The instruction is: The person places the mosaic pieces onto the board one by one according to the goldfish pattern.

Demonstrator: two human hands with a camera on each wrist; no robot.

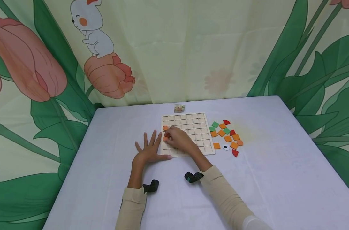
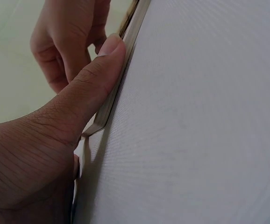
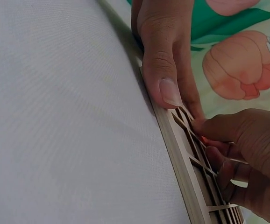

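A pale wooden grid board (image 1: 201, 134) lies on the table. My left hand (image 1: 147, 152) is spread at its front left corner. Its thumb rests on the front edge, seen closely in the left wrist view, and its index finger lies by the left edge. Over the left columns, my right hand (image 1: 178, 139) pinches an orange round piece (image 1: 165, 139) down at a cell. In the right wrist view, only a sliver of orange shows by the thumb of the right hand (image 3: 252, 149). Another orange round piece (image 1: 165, 127) sits in a left-column cell farther back.
Right of the board lie loose orange squares (image 1: 227, 138), green pieces (image 1: 215, 124), red wedges (image 1: 235, 153), an orange disc (image 1: 239, 143) and a white eye piece (image 1: 226, 147). A small picture card (image 1: 179, 108) lies behind the board. A printed curtain (image 1: 174, 57) hangs behind the table.
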